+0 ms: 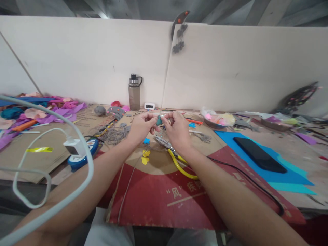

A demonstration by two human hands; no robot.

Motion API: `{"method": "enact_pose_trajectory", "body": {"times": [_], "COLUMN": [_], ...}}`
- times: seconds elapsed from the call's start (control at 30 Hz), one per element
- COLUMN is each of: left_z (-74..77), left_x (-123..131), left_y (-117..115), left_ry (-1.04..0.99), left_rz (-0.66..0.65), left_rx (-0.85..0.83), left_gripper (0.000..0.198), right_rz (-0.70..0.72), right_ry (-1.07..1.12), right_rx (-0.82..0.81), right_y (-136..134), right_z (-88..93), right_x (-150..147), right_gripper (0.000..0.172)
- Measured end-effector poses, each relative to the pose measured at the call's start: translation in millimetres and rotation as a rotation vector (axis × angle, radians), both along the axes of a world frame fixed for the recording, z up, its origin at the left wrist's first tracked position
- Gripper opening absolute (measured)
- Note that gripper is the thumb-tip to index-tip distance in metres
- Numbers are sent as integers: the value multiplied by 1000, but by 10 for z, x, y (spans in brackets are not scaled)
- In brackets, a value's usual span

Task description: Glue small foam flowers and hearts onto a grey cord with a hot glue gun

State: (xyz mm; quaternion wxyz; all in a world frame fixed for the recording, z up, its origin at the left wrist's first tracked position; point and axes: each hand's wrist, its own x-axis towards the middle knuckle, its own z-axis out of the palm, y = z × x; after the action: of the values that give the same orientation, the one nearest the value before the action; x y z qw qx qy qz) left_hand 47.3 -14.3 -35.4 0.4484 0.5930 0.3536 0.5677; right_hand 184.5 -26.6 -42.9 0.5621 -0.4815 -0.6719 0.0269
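My left hand [141,129] and my right hand [178,130] meet above the cardboard, thumbs and fingertips pinched together. Between them is a small teal piece [159,120], apparently felt or cloth, gripped from both sides. Its exact shape is partly hidden by the fingers. Below my right hand lie pliers with yellow handles [181,166], their metal jaws pointing up and left. Small yellow cut-out shapes [145,158] and a small blue cut-out [146,140] rest beneath my left hand. Tangled grey cord [112,136] is left of it.
A water bottle [134,95] and a small digital clock [149,106] stand at the back. Blue sheets [222,136] bear a black phone [258,154] on the right. A blue power strip [77,164] and white cable [89,160] are left. Colourful cloth scraps [60,109] pile up behind.
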Motion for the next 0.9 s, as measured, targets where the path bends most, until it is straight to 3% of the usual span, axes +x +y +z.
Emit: {"method": "enact_pose_trajectory", "body": {"times": [0.3,0.57,0.7,0.9], "left_z": [88,92,75,89], "left_x": [-52,-89,-69,-27], "left_y": [-23,28,16,-42], "left_ry": [90,4,37,121], "left_rz": [-129,-271,-235,-60], "left_rx": [-36,-109,-77,-50], "left_gripper": [15,20,18,7], "right_rz": [43,44,37,32], "right_ry": [-103,3,0,3], "right_rx": [9,-61,-89,-87], "right_y": [-20,24,6,-47], "right_z": [23,0,-1,7], "right_x": [59,80,57,-17], "right_gripper": [17,16,16,15]}}
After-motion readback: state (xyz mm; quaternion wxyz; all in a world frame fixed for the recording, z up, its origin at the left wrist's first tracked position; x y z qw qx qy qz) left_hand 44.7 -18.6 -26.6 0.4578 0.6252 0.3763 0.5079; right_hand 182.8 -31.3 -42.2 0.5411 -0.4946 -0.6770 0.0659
